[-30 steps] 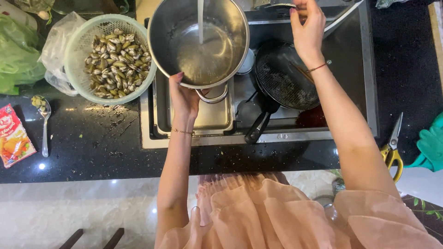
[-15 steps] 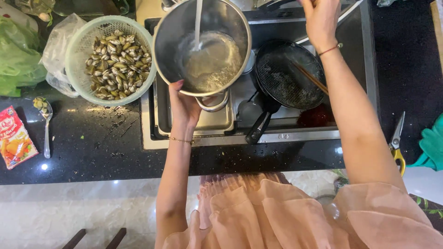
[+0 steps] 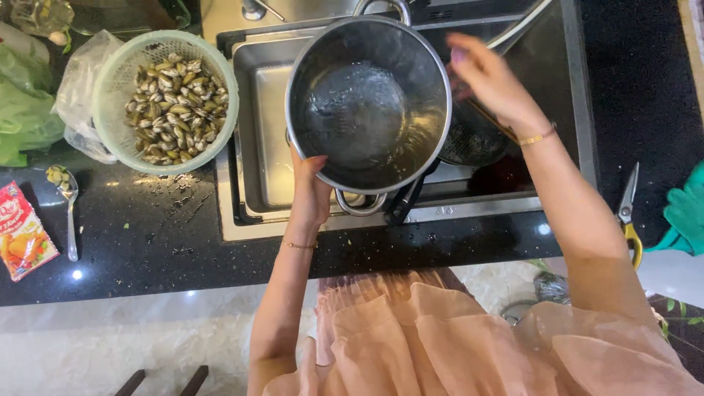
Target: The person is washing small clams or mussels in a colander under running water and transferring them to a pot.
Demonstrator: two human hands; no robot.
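At lower left lies a flat red and orange seasoning packet (image 3: 23, 231). At centre, the left hand (image 3: 312, 192) clamps the round steel pot's (image 3: 367, 103) rim over the sink (image 3: 257, 132). The right hand (image 3: 488, 77), fingers loosely spread, hovers beyond.

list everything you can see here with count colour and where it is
steel pot: 1, silver, held over the sink, some water inside
sink: 1, steel, centre of the counter
dark pan: 1, black, in the sink to the right of the pot, partly hidden
basket: 1, pale green, on the counter left of the sink
clams: many, brown and cream, in the basket
plastic bags: a few, green and clear, far left
spoon: 1, silver, on the counter at left
packet: 1, red, left edge
scissors: 1 pair, yellow handles, right counter
glove: 1, teal, right edge
counter: 1, black, speckled
left hand: grips the pot's near rim
right hand: raised over the pan, blurred
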